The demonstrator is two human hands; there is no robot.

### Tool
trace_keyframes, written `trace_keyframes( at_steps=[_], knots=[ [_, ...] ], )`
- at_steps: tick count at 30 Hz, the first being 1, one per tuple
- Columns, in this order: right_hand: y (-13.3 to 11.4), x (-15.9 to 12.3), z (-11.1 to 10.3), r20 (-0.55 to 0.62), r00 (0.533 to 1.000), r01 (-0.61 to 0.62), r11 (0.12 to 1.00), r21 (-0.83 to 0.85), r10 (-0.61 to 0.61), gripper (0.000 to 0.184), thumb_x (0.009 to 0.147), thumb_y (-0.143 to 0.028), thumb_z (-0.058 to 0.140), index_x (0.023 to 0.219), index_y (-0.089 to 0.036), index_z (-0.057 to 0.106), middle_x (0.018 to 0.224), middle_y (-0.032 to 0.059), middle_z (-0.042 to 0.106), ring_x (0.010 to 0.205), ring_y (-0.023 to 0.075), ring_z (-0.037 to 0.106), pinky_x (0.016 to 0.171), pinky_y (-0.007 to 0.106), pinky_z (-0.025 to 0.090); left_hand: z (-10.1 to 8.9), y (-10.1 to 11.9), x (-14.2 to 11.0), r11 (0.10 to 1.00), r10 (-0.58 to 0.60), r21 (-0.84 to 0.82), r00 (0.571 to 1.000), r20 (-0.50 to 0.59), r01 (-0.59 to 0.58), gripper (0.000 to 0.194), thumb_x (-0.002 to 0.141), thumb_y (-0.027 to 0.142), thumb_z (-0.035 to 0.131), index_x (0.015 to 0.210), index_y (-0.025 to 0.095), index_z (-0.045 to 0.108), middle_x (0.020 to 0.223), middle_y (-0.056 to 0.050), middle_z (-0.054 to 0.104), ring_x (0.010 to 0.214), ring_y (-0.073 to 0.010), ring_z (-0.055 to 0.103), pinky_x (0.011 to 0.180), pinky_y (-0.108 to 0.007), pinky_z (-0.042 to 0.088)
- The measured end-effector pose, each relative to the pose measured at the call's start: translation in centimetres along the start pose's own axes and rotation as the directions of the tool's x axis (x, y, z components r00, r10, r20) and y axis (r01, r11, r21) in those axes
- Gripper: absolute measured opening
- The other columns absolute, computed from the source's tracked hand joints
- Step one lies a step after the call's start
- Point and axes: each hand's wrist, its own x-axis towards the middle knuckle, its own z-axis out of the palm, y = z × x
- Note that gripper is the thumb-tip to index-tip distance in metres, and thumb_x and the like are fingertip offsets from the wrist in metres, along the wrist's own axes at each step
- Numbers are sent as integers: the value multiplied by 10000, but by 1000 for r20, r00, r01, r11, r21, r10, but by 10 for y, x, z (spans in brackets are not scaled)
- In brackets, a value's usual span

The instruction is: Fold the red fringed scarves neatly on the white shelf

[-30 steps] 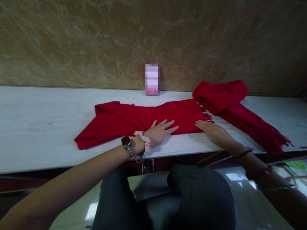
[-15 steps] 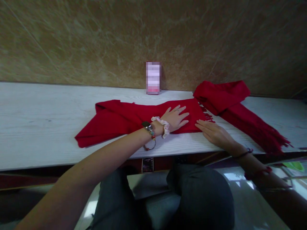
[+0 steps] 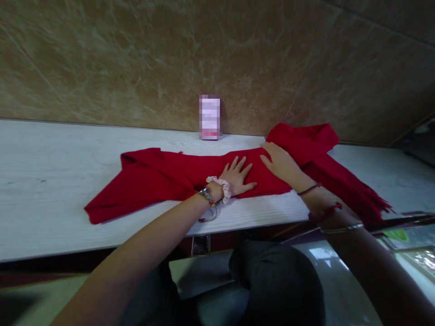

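Observation:
A long red scarf lies stretched across the white wooden counter. Its right part is bunched against the wall and its fringed end trails toward the counter's front edge. My left hand lies flat on the scarf's folded middle, fingers spread, with a pink scrunchie and a watch on the wrist. My right hand rests palm down on the cloth just to the right, near the bunched part, fingers extended.
A small blurred pink and white box stands against the brown marbled wall behind the scarf. My dark-trousered knees sit below the counter edge above a glossy floor. Green items show at the lower right.
My right hand has slid from the scarf's near edge up and back toward the bunched part. My left hand drew slightly left on the cloth. The view shifted a little right.

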Motion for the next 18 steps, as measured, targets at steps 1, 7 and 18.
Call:
trace_keyframes(
  at_steps=[1,7,18],
  knots=[
    [-3,3,10,58,998,-18,999,-39,20,421,854,-252,405,1233,-87,488,1273,164,503,1194,278,436,958,459,376,0,0,-1,1000,-12,1,1000,-3,12,755,811,604,359,1399,154,214,1473,-146,97,1338,-341,43,1035,-507,200],
    [12,-8,50,267,955,-112,990,-91,133,459,909,-300,265,1324,-146,387,1380,136,383,1274,271,324,982,491,334,0,-2,-4,994,-112,6,994,16,112,885,768,684,338,1405,91,172,1465,-182,86,1325,-380,48,1058,-466,169],
    [23,5,40,186,982,-25,994,-110,45,477,865,-184,285,1271,35,407,1375,218,353,1299,274,269,1044,425,279,-1,1,-6,986,-168,-3,986,0,168,976,726,733,343,1401,55,151,1460,-214,45,1322,-380,90,1058,-434,184]
  ],
)
